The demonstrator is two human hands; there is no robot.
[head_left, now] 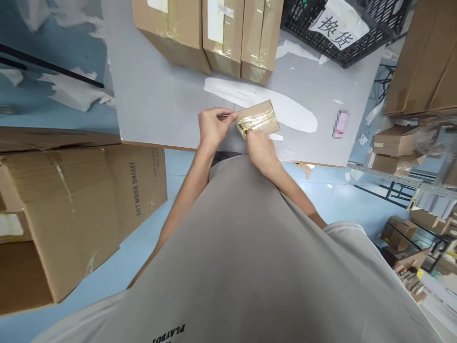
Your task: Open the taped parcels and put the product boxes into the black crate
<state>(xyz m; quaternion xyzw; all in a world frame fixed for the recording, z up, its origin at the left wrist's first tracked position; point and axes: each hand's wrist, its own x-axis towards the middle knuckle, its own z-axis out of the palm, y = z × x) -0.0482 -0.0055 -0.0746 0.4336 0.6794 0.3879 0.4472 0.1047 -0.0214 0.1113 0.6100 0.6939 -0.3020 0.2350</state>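
Standing by, I'm watching the person's two hands working at the near edge of the grey table (pixel 153 95), both on one small box (pixel 260 118) glossy with clear tape. The right hand (pixel 260 147) is sitting nearest the body, its fingers curling shut on the box's near left corner, where a yellow-and-black bit (pixel 243 129) is peeking out (what it is, I cannot tell). The left hand (pixel 214 125) is pinching the box's left end between thumb and fingertips. So the box is lying to the right of that pinch and just beyond the right hand, its long axis running left to right, slightly skewed. Farther back, three larger cartons (pixel 223 33) are standing side by side, with one black crate (pixel 357 47) beside them.
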